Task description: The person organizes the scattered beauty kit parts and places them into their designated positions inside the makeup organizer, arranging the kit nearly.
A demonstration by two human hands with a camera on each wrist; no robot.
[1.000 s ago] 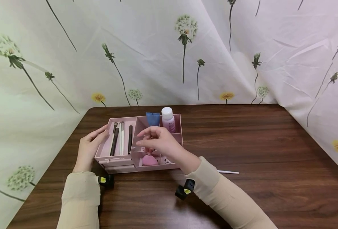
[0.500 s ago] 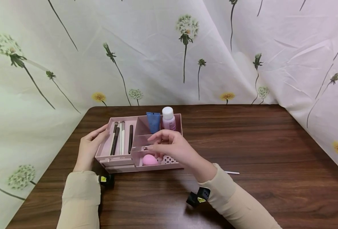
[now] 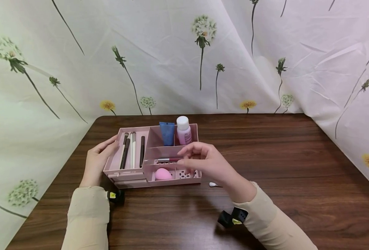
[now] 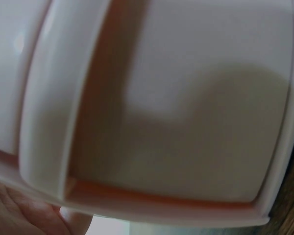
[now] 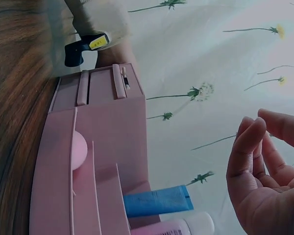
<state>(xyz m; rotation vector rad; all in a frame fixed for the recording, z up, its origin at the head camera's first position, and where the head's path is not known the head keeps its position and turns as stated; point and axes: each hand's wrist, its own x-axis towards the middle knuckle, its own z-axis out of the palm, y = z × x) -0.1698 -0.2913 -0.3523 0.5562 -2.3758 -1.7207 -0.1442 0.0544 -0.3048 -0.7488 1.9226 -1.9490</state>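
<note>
Pink organizer (image 3: 131, 172) sits on the surface (image 3: 281, 156) toward its back-left corner. Your left hand (image 3: 97, 160) rests flat vs. its left wall, fingers straight. Right hand (image 3: 207, 163) hovers over the organizer's front-right section, fingers relaxed, empty. Lip gloss (image 3: 168, 160) lies in mid compartment.

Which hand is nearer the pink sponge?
Right. The right hand hovers just right of the pink sponge, above the organizer's front compartments. The left hand rests on the organizer's far left wall.
</note>
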